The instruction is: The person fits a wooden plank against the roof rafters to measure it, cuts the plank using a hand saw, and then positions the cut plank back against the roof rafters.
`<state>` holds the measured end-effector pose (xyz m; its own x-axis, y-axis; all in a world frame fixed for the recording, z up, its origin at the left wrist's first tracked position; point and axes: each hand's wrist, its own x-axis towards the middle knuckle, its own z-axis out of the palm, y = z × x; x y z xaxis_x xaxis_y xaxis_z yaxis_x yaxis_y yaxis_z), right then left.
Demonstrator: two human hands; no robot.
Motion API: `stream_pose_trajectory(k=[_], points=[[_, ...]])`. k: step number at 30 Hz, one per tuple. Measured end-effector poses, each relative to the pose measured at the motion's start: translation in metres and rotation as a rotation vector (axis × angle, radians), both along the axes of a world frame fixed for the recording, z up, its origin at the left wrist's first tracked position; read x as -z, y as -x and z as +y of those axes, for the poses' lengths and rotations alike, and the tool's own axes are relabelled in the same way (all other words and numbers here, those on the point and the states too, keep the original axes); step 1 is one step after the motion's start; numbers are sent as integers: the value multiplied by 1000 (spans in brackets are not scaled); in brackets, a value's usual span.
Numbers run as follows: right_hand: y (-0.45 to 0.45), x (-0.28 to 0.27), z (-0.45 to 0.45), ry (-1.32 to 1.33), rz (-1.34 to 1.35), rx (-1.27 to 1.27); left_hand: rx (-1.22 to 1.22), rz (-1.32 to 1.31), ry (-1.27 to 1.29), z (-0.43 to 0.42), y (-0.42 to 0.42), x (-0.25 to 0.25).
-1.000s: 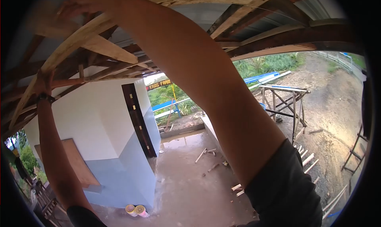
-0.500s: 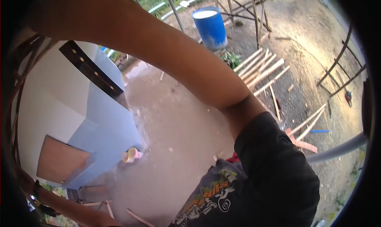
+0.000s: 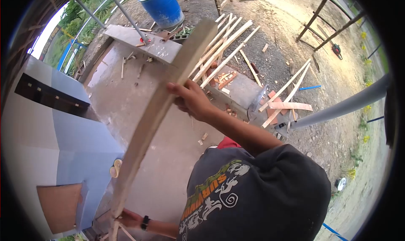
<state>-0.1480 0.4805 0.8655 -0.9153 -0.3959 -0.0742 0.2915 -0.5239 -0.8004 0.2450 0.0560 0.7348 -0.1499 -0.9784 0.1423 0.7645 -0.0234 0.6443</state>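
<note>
A long wooden plank (image 3: 147,125) runs slantwise through the middle of the head view, its upper end close to the camera. My right hand (image 3: 190,98) is closed round its edge, thumb on the near face and fingers curled behind. Down at the plank's lower end, my left hand (image 3: 130,220) is closed against it, with a dark watch (image 3: 145,223) on that wrist; its fingers are partly hidden. Thin light sticks (image 3: 125,232) show just below the left hand.
A grey and white wall (image 3: 80,152) stands on the left, two small tins (image 3: 115,168) at its foot. Timber strips (image 3: 230,40) and wood scraps lie beyond a low concrete ledge (image 3: 240,91). A blue drum (image 3: 162,9), a grey post (image 3: 346,102) and a chainsaw-like tool (image 3: 336,50) are farther out.
My right arm has come down from across the upper left, and the plank now shows in its hand. My left hand has moved rightward to the plank's lower end. The view has turned.
</note>
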Motion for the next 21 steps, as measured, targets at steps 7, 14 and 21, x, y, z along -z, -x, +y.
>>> stream_pose_trajectory(k=[7, 14, 21], points=[[10, 209, 175, -163, -324, 360, 618, -82, -154, 149, 96, 169], [-50, 459, 357, 57, -607, 522, 860, -192, -47, 241, 228, 306], [-222, 588, 437, 365, -798, 902, 1324, -455, -171, 344, 370, 352]])
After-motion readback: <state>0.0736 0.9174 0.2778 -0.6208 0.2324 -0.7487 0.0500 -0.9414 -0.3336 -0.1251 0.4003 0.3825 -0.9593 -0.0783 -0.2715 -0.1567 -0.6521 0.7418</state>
